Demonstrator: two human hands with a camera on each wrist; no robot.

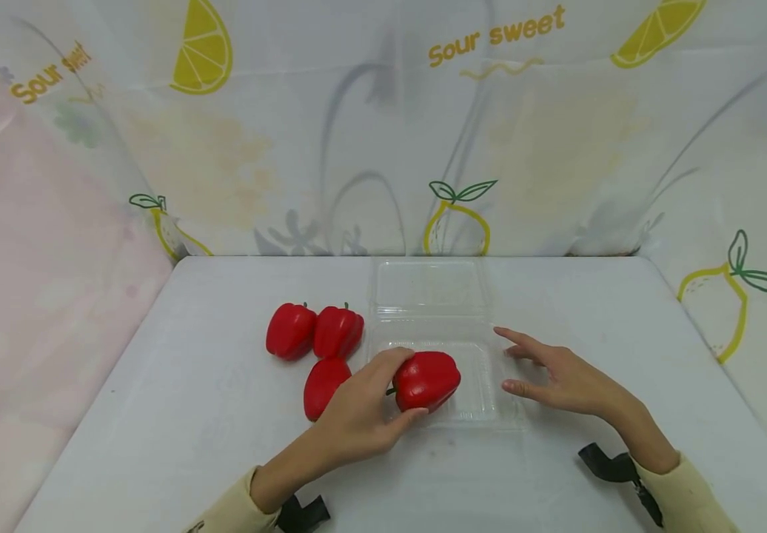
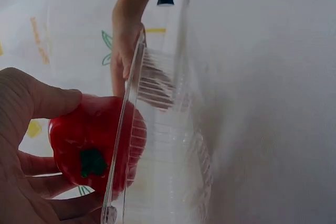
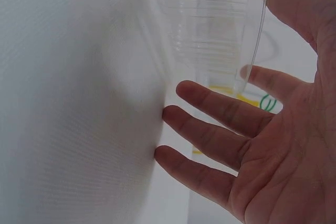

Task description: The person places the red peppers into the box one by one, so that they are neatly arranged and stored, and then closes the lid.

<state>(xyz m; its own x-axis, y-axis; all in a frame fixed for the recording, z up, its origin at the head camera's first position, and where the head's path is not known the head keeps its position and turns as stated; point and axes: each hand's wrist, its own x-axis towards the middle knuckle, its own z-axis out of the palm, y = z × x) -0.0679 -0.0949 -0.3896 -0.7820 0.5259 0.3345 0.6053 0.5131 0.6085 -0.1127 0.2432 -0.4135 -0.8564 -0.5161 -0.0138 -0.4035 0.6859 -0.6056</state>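
My left hand [image 1: 365, 414] grips a red bell pepper [image 1: 429, 379] between thumb and fingers, its green stem [image 2: 93, 162] facing the palm side. The pepper is over the near half of a clear plastic clamshell box [image 1: 483, 385], partly below the rim line in the left wrist view. At the box's right edge is my right hand [image 1: 566, 377], fingers spread and fairly straight. In the right wrist view its thumb and a fingertip are right at the box rim [image 3: 257, 40].
Left of the box, three more red bell peppers [image 1: 290, 331] sit grouped on the white table [image 1: 177, 414]. The box's lid [image 1: 431, 287] lies folded back toward the printed curtain [image 1: 370, 133] behind the table.
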